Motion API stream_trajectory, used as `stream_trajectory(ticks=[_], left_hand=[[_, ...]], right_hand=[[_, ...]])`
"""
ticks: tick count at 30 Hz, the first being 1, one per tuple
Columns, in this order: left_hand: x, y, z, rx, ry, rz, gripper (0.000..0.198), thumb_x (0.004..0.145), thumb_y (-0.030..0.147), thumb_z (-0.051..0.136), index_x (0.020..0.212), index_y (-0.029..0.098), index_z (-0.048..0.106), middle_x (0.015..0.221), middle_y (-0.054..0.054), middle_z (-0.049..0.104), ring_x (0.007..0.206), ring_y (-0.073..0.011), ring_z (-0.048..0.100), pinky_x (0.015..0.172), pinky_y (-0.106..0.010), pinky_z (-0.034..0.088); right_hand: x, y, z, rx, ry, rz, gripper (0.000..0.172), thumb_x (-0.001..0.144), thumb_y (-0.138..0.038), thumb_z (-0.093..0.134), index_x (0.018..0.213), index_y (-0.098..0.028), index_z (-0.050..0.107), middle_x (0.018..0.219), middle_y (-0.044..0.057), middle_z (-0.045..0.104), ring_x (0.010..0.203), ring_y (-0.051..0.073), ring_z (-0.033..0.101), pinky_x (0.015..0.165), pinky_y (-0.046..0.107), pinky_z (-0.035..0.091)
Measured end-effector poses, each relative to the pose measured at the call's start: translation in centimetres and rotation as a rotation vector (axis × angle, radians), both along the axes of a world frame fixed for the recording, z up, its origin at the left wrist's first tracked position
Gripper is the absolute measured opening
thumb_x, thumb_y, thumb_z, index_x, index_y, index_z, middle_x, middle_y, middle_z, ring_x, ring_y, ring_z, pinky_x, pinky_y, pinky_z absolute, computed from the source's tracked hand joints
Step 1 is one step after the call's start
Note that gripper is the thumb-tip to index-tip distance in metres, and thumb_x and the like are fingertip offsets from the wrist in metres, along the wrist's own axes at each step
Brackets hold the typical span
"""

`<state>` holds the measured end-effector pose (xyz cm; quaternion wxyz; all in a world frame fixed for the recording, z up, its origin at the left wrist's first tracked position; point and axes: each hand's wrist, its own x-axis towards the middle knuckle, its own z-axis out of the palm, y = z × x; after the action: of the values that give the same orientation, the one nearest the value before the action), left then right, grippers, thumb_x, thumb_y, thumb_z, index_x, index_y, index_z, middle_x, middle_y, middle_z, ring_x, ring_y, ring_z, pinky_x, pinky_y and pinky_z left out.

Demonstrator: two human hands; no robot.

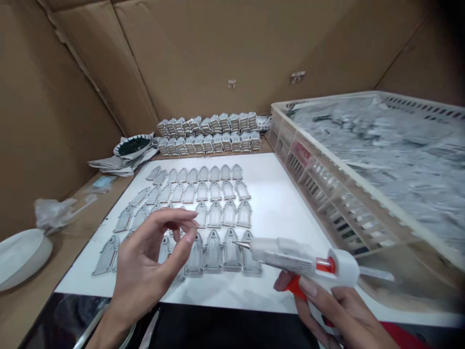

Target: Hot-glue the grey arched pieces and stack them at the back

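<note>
Nearest, the right hand is grasping a white-and-orange glue gun, its fingers wrapping the grip while the metal nozzle is pointing left over the front row of silver arched pieces. The left hand is hovering above those rows, its fingers curving toward the thumb but released, index tip and thumb standing apart. A dark strip is running along the near edge; beyond it a white sheet is covering the middle of the brown tabletop, with the pieces lying across it in four rows. A white bowl is sitting at far left, a crumpled plastic bag lying just past it. On the right, a slatted crate is holding heaped, plastic-covered things. Further back, a dish is resting on papers, and two rows of stacks are standing. Behind, cardboard walls are enclosing everything, two small bow shapes clinging to the rear one.
</note>
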<state>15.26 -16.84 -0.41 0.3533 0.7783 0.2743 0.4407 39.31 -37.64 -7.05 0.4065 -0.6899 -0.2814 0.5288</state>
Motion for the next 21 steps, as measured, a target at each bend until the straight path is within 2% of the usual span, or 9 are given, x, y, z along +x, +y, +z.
stream_trajectory(ticks=[2, 3, 5, 7, 10, 13, 21], left_hand=[[-0.1, 0.1, -0.3, 0.000, -0.008, -0.006, 0.027, 0.105, 0.017, 0.075, 0.124, 0.036, 0.078, 0.106, 0.002, 0.074, 0.095, -0.0111, 0.067, 0.087, -0.021, 0.058], [-0.2, 0.1, -0.4, 0.001, -0.012, -0.011, 0.028, 0.105, 0.016, 0.074, 0.124, 0.036, 0.078, 0.106, 0.002, 0.074, 0.095, -0.0114, 0.067, 0.088, -0.021, 0.058], [-0.4, 0.1, -0.5, 0.006, -0.019, -0.017, 0.028, 0.106, 0.016, 0.074, 0.125, 0.035, 0.078, 0.106, 0.001, 0.073, 0.096, -0.0118, 0.067, 0.089, -0.022, 0.058], [-0.6, 0.1, -0.6, 0.012, -0.021, -0.022, 0.028, 0.106, 0.015, 0.073, 0.125, 0.035, 0.077, 0.107, 0.001, 0.073, 0.096, -0.0115, 0.067, 0.090, -0.022, 0.057], [-0.9, 0.0, -0.7, 0.022, -0.026, -0.018, 0.029, 0.106, 0.014, 0.072, 0.126, 0.035, 0.076, 0.108, 0.001, 0.073, 0.095, -0.0106, 0.066, 0.089, -0.021, 0.057], [-1.4, -0.1, -0.7, 0.038, -0.026, -0.015, 0.031, 0.105, 0.014, 0.073, 0.127, 0.036, 0.076, 0.108, 0.002, 0.073, 0.093, -0.0101, 0.064, 0.087, -0.020, 0.056], [-2.6, -0.8, -0.2, 0.061, -0.035, -0.002, 0.032, 0.104, 0.013, 0.073, 0.129, 0.034, 0.075, 0.107, 0.000, 0.074, 0.094, -0.0133, 0.067, 0.084, -0.025, 0.057]], right_hand=[[0.8, -0.5, -1.2, -0.052, 0.011, -0.026, 0.075, 0.090, -0.094, 0.062, 0.064, -0.023, 0.066, 0.054, -0.003, 0.040, 0.054, 0.016, 0.042, 0.057, 0.031, 0.047], [1.1, -0.7, -1.7, -0.068, 0.017, -0.046, 0.075, 0.088, -0.093, 0.064, 0.060, -0.023, 0.063, 0.056, -0.001, 0.045, 0.056, 0.016, 0.046, 0.058, 0.031, 0.050], [1.5, -1.1, -2.4, -0.089, 0.026, -0.080, 0.074, 0.087, -0.093, 0.067, 0.061, -0.023, 0.064, 0.063, 0.002, 0.057, 0.060, 0.018, 0.053, 0.058, 0.032, 0.053], [1.7, -1.2, -2.8, -0.089, 0.023, -0.081, 0.074, 0.088, -0.093, 0.066, 0.065, -0.023, 0.069, 0.065, 0.004, 0.061, 0.061, 0.019, 0.056, 0.059, 0.032, 0.054], [1.7, -0.9, -2.9, 0.010, 0.027, 0.000, 0.071, 0.097, -0.088, 0.059, 0.073, -0.022, 0.076, 0.054, 0.000, 0.051, 0.055, 0.017, 0.050, 0.064, 0.033, 0.054], [1.4, -0.6, -2.7, 0.094, 0.050, 0.040, 0.067, 0.103, -0.081, 0.055, 0.080, -0.022, 0.076, 0.050, -0.004, 0.043, 0.052, 0.016, 0.045, 0.060, 0.031, 0.049], [1.0, -0.1, -2.2, 0.160, 0.061, 0.012, 0.057, 0.104, -0.076, 0.060, 0.105, -0.021, 0.077, 0.051, -0.006, 0.045, 0.051, 0.016, 0.045, 0.054, 0.029, 0.042]])
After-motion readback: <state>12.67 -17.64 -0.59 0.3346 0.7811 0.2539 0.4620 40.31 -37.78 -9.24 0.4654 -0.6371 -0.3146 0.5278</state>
